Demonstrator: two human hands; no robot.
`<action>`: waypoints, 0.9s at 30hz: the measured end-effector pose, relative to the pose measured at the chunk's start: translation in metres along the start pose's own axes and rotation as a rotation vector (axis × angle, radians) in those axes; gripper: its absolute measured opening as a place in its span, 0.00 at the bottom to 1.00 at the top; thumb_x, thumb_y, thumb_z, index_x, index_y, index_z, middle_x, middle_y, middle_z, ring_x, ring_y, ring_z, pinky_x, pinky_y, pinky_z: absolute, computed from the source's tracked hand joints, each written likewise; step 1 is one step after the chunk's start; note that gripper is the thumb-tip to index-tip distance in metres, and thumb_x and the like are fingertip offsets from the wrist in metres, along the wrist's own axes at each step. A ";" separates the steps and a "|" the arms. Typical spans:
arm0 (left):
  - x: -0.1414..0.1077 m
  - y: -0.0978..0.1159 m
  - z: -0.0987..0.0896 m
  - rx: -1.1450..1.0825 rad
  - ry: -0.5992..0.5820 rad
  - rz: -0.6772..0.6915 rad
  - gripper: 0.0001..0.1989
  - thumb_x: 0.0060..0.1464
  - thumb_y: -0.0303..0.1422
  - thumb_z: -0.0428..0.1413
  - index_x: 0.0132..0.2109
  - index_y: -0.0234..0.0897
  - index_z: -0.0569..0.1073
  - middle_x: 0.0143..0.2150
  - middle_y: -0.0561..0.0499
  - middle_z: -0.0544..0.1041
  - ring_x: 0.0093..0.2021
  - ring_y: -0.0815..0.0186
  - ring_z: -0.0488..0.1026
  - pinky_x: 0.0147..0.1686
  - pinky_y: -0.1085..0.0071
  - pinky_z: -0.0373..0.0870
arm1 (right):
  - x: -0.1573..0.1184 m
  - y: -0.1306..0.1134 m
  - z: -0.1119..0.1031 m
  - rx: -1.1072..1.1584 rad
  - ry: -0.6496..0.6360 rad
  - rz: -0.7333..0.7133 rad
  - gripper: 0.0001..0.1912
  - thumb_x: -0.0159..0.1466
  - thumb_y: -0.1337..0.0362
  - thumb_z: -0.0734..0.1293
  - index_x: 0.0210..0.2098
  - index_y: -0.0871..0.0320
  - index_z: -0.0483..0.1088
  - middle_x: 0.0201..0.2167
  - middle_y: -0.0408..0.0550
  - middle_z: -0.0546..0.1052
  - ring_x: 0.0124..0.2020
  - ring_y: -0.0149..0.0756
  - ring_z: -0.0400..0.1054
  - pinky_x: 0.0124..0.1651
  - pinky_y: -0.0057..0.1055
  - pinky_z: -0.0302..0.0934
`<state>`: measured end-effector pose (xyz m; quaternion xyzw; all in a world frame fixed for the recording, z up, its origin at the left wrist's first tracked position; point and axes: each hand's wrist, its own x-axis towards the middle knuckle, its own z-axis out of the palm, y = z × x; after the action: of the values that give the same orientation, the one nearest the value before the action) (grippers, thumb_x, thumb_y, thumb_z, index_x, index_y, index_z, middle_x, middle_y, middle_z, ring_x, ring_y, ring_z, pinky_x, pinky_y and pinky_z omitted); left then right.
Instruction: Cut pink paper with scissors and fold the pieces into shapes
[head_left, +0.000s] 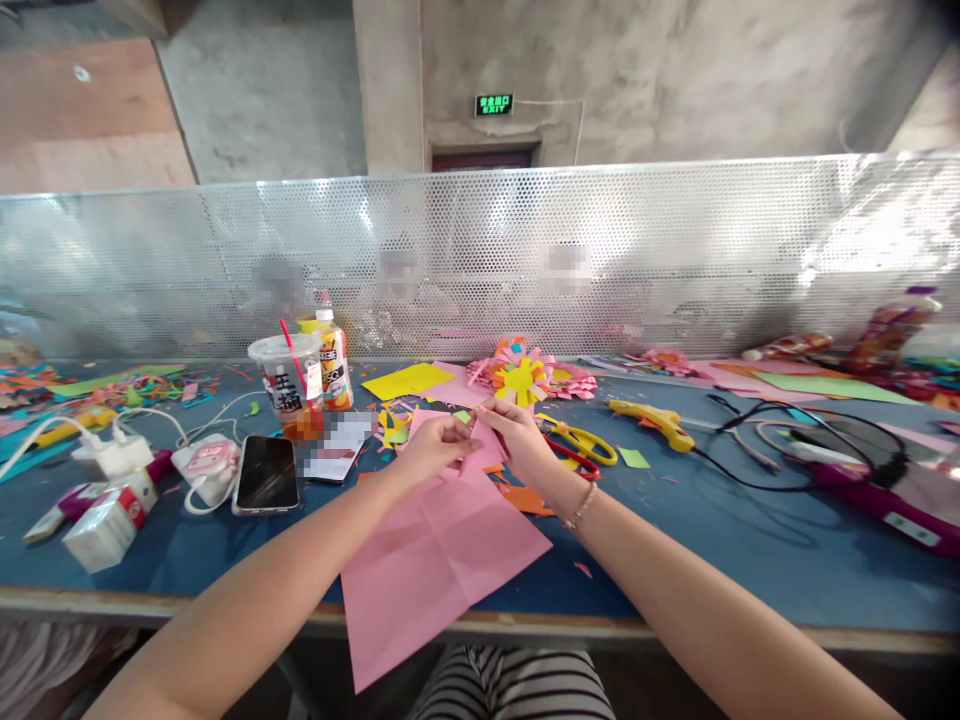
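Both hands meet over the middle of the table around a small folded piece of pink paper (484, 440). My right hand (514, 437) pinches its upper right side between thumb and fingers. On its left side, my left hand (439, 445) is closed, fingertips against the paper. Beneath them lies a large creased sheet of pink paper (442, 545), one corner hanging over the table's front edge. Beyond the hands sits a paper flower (523, 382) with a yellow centre and pink loops. Red-handled and yellow-handled scissors (589, 440) lie just right of my right hand.
Left stand a plastic cup (289, 375) with a red straw, an orange drink bottle (336, 360), a phone (266, 475) and chargers. Right lie a yellow glue gun (660, 425) and its black cable. A perforated metal divider (480, 265) closes off the back; paper scraps are scattered about.
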<state>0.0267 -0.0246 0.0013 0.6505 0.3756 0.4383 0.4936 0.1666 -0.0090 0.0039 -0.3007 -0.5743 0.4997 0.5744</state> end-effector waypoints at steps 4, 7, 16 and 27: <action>0.000 -0.001 0.000 -0.020 -0.001 -0.009 0.16 0.36 0.39 0.60 0.27 0.33 0.64 0.20 0.57 0.64 0.20 0.76 0.63 0.24 0.73 0.66 | 0.000 0.000 0.000 -0.004 -0.019 0.023 0.08 0.50 0.60 0.67 0.23 0.58 0.68 0.20 0.41 0.67 0.22 0.27 0.59 0.25 0.26 0.54; 0.001 -0.001 -0.001 -0.020 -0.007 -0.006 0.16 0.37 0.39 0.60 0.27 0.33 0.64 0.20 0.57 0.64 0.19 0.76 0.63 0.24 0.74 0.66 | 0.000 0.000 -0.001 -0.004 -0.022 0.027 0.08 0.50 0.60 0.67 0.22 0.58 0.68 0.19 0.40 0.66 0.21 0.27 0.59 0.24 0.26 0.53; -0.002 0.003 0.001 0.008 -0.012 -0.026 0.16 0.36 0.40 0.60 0.27 0.33 0.64 0.18 0.58 0.63 0.18 0.77 0.62 0.20 0.77 0.64 | -0.001 -0.001 0.001 -0.083 0.060 -0.005 0.11 0.49 0.59 0.67 0.18 0.58 0.63 0.17 0.38 0.62 0.18 0.25 0.54 0.22 0.25 0.50; -0.001 0.002 0.001 0.013 0.013 -0.009 0.17 0.36 0.40 0.60 0.26 0.34 0.63 0.19 0.58 0.62 0.18 0.78 0.60 0.18 0.78 0.60 | 0.000 -0.003 -0.002 -0.197 0.024 -0.078 0.12 0.50 0.58 0.66 0.18 0.58 0.63 0.17 0.39 0.61 0.20 0.25 0.52 0.25 0.27 0.49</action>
<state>0.0270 -0.0262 0.0031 0.6492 0.3844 0.4380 0.4888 0.1690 -0.0098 0.0059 -0.3392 -0.6251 0.4143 0.5679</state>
